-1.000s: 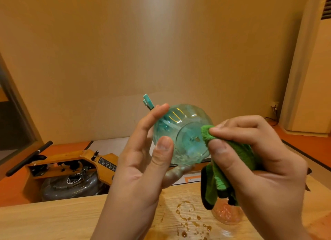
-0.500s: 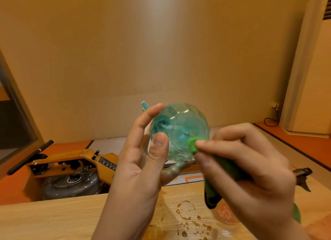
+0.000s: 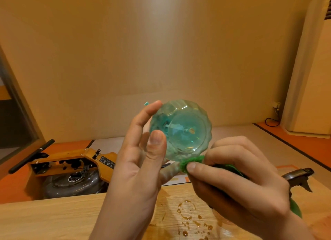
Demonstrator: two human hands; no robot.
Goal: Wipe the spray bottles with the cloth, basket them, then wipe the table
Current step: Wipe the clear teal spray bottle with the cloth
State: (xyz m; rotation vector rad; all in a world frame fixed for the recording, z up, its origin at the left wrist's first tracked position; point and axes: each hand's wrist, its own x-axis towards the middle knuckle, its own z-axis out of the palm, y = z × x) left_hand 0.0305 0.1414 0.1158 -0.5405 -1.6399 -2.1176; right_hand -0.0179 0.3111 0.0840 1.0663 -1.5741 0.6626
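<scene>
Table: A pale wooden table (image 3: 53,220) is running across the near edge, and a ring and drops of brown liquid (image 3: 188,216) are lying on it below the hands.
Room: A plain tan wall (image 3: 161,51) is filling the far side. A tall cream unit (image 3: 311,78) is standing at the far right, with a dark cable (image 3: 272,119) trailing at its foot. A wooden machine (image 3: 71,166) with a black bar and a grey drum is sitting on the orange floor (image 3: 304,141) beyond the table's far left edge.
Hidden: A dark spray trigger (image 3: 300,177) is poking out to the right of the right hand, its bottle being covered by that hand. A green patch (image 3: 295,209) is showing near the wrist, too little to identify.
Bottle: A clear teal spray bottle (image 3: 180,130) is being held up over the table, its round ribbed base facing the camera. Only a teal tip (image 3: 146,103) of its head is peeking out behind a fingertip.
Left hand: The left hand (image 3: 136,168) is gripping the bottle's side between thumb and fingers.
Right hand: The right hand (image 3: 241,179) is pinching the bunched cloth.
Cloth: The green cloth (image 3: 191,162) is pressing against the bottle's lower right edge, most of it being buried in the fist.
</scene>
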